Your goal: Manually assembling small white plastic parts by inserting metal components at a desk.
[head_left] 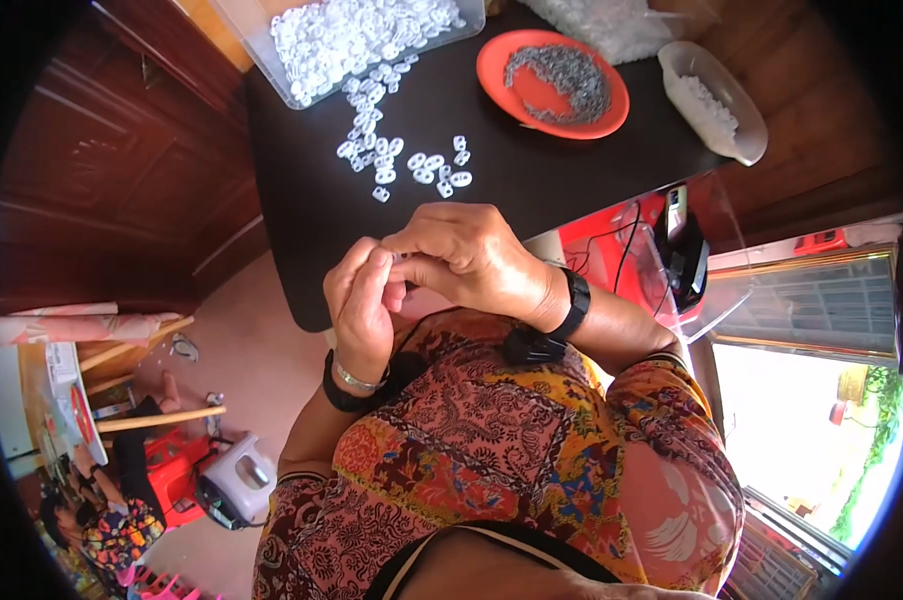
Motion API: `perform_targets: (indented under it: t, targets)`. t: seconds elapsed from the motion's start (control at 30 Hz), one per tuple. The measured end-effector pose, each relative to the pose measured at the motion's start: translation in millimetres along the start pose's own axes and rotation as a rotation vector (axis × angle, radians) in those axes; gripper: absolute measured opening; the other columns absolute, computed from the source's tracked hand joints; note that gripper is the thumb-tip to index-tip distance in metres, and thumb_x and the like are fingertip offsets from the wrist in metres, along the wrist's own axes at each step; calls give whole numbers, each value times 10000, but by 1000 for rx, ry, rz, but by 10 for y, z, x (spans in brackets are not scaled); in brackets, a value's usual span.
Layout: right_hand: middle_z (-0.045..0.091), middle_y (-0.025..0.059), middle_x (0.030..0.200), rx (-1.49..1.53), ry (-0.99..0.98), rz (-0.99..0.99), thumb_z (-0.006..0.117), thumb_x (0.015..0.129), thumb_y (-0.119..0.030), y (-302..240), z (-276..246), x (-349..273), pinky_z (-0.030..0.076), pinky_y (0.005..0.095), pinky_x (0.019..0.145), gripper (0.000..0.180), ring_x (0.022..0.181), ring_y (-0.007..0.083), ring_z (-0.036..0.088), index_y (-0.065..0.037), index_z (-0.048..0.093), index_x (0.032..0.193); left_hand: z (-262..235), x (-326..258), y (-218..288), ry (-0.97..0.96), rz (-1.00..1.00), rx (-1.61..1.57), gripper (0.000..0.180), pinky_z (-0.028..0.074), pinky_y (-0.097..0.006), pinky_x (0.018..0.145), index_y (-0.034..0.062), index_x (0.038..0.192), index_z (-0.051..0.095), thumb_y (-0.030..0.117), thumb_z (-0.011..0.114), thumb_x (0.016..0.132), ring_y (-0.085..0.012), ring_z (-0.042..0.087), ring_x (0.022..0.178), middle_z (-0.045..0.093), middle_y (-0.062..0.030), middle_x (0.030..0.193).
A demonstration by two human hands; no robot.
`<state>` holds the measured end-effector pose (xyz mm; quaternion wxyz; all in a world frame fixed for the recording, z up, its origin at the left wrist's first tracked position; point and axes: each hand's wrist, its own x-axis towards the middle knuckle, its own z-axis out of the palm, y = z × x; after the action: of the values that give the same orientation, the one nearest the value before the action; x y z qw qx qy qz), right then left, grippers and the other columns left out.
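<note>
My left hand (364,310) and my right hand (477,258) meet over the near edge of the dark table (307,215). The fingertips of both are pinched together on something small, mostly hidden by the fingers. Just beyond my hands lie loose small white plastic pieces (385,160) with holes in them, trailing back to a clear bin (302,98) heaped with more. To the right of the bin, an orange-red plate (502,95) carries a ring of small grey metal parts (577,80).
A clear scoop-shaped tray (750,140) with small white pieces stands at the table's right end, beside a clear plastic bag (612,25). Below the table's right edge, a red surface (597,240) holds cables and a black device (687,260). Another person (117,530) sits at the far left.
</note>
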<state>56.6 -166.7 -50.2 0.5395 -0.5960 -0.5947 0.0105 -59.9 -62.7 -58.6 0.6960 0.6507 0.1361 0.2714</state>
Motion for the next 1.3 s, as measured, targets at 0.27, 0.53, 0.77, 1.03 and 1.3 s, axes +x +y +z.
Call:
perform_targets:
  t: [0.27, 0.53, 0.77, 1.03, 1.3]
  targets:
    - [664, 92, 809, -580, 153, -42, 687, 790, -142, 265, -1112, 762, 492, 269, 631, 230, 703, 150, 625, -68, 668, 1007, -187, -16, -29, 10, -20, -9, 273, 285, -201, 463, -4, 744, 577, 184, 459, 903, -45, 375, 490, 454, 11, 571]
    - [645, 207, 971, -1199, 358, -145, 629, 731, -81, 975, -2434, 1291, 503, 391, 761, 357, 877, 351, 621, -29, 628, 1084, -235, 47, -167, 15, -95, -69, 246, 282, -203, 429, 11, 732, 574, 162, 467, 893, -42, 370, 469, 445, 22, 547]
    - [666, 98, 805, -853, -226, 195, 645, 801, -206, 1207, -1819, 825, 489, 313, 688, 200, 756, 203, 632, -59, 677, 933, -251, 41, -126, 13, -128, -34, 244, 292, -196, 450, 9, 732, 568, 159, 470, 897, -42, 383, 491, 455, 20, 567]
    - [642, 106, 812, -831, -540, 345, 591, 768, -169, 1333, -1561, 510, 474, 358, 711, 139, 796, 254, 620, -77, 641, 859, -172, 59, -100, 57, -149, 45, 228, 300, -194, 458, 6, 744, 570, 140, 471, 899, -42, 382, 497, 463, 15, 583]
    - [632, 121, 793, -801, -648, 219, 556, 776, -134, 1360, -1599, 608, 464, 393, 704, 109, 804, 299, 612, -77, 603, 857, -81, 28, -79, 194, -168, 73, 181, 264, -188, 457, 14, 762, 580, 109, 481, 880, -33, 368, 506, 457, 32, 601]
